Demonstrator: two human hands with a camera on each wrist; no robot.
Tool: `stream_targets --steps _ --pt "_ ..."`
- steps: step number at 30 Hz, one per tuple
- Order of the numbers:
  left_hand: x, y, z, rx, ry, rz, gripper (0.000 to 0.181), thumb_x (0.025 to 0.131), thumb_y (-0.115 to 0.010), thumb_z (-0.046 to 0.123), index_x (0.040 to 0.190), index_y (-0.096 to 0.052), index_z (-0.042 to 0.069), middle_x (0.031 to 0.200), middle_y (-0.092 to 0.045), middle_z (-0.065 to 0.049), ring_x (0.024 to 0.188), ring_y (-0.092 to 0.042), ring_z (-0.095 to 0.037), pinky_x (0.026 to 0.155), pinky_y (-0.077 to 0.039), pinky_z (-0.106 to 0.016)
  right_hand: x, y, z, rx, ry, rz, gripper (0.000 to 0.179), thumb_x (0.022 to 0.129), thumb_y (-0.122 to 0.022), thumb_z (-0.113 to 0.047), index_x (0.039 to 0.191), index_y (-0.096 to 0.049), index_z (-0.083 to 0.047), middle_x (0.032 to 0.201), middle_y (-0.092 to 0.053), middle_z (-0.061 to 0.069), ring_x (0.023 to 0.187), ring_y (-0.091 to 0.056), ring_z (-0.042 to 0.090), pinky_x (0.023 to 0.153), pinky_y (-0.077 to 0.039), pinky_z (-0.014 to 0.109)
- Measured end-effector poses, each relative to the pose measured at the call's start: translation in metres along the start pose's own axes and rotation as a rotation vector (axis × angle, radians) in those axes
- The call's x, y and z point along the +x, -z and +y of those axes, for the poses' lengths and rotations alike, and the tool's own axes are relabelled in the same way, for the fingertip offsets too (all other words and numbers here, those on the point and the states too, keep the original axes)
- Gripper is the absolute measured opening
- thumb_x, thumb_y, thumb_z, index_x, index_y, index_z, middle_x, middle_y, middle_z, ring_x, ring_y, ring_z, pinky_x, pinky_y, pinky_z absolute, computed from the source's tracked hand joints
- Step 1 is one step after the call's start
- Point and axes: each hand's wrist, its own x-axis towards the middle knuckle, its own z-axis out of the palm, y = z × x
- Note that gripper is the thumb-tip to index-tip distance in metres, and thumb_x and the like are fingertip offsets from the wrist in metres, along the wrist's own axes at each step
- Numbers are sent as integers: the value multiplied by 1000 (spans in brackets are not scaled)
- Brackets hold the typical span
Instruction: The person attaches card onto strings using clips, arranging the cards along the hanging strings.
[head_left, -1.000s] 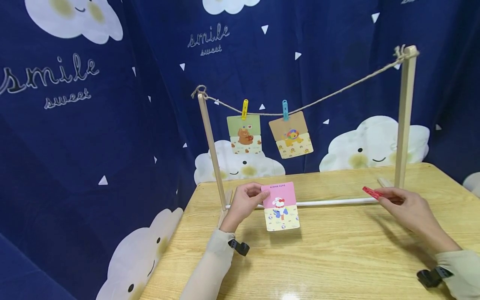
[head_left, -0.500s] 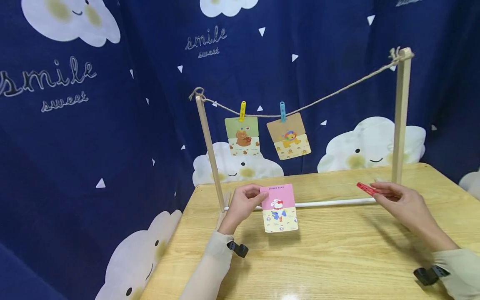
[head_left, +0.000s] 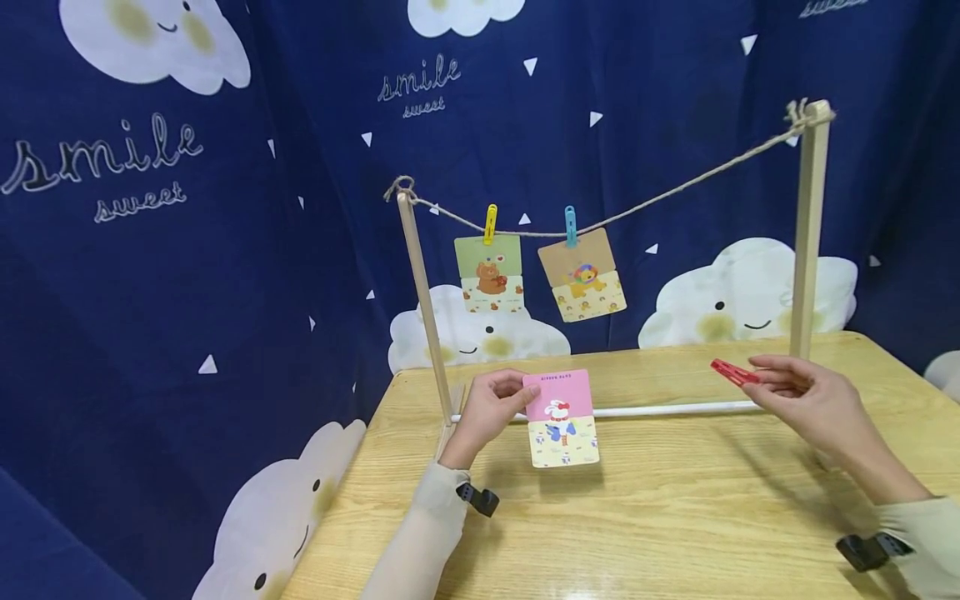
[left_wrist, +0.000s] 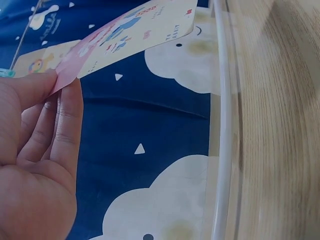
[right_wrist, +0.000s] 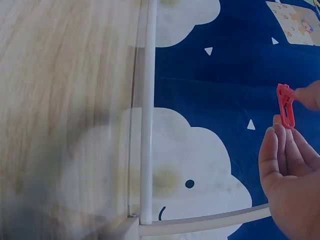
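My left hand pinches the upper left edge of a pink and yellow rabbit card, held above the table with its face toward me. In the left wrist view, the thumb and fingertips grip a corner of that card. Off to the right, my right hand holds a red clothespin at one end. The right wrist view has this clothespin between thumb and fingertips. Behind them a twine line carries a bear card under a yellow clothespin and a tilted lion card under a blue clothespin.
Two wooden posts, a left post and a taller right post, hold the twine. A white rod runs low between them, behind my hands. The wooden table backs onto a dark blue cloud-print curtain.
My right hand has risen a little and shifted slightly left with the red clothespin. The left hand and rabbit card stay nearly still. The head view moves only slightly.
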Motion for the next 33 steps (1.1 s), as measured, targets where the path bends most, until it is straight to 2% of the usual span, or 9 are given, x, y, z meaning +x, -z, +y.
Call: stream_targets --steps 3,7,12,19,24,27,33 --pt "-1 0 0 4 6 -3 16 94 -79 22 103 -78 8 89 -78 -10 73 -72 -18 74 -60 -56 2 2 -4 -24 -15 9 37 91 -82 -21 125 -68 -12 92 -72 -24 80 -67 -6 62 -52 14" --pt "-1 0 0 1 10 -7 16 94 -79 23 103 -78 10 89 -78 -8 74 -72 -19 74 -59 -59 4 4 -10 -75 -9 23 41 90 -83 -26 121 -69 -4 88 -73 -21 75 -66 -4 58 -51 17" --pt "-2 0 -1 9 14 -10 16 95 -78 23 103 -78 10 89 -78 -8 74 -72 -19 70 -61 -47 7 6 -18 -114 -2 36 39 88 -85 -27 116 -71 -3 84 -72 -18 71 -66 -1 56 -50 18" --pt "-1 0 0 4 9 -11 16 95 -78 24 102 -78 10 89 -78 -8 74 -72 -19 74 -59 -60 13 10 -31 -155 29 68 35 87 -86 -26 111 -74 -4 80 -72 -20 68 -65 -2 55 -47 18" --pt "-2 1 0 -7 7 -11 16 95 -78 23 103 -78 9 88 -78 -9 73 -72 -19 72 -60 -55 18 15 -39 -168 55 67 32 89 -84 -24 111 -74 -4 80 -71 -19 67 -63 -1 55 -47 17" --pt "-2 2 1 -13 9 -10 16 95 -78 22 103 -78 8 88 -78 -9 73 -72 -18 73 -60 -57 21 17 -43 -166 78 79 30 89 -84 -21 111 -73 -2 79 -70 -19 66 -63 -1 57 -47 14" --pt "0 3 2 -15 17 -8 16 94 -79 23 101 -78 9 88 -77 -10 73 -72 -19 74 -60 -56 27 24 -54 -225 106 116 30 89 -83 -19 113 -74 -4 80 -66 -26 68 -60 -6 58 -45 11"
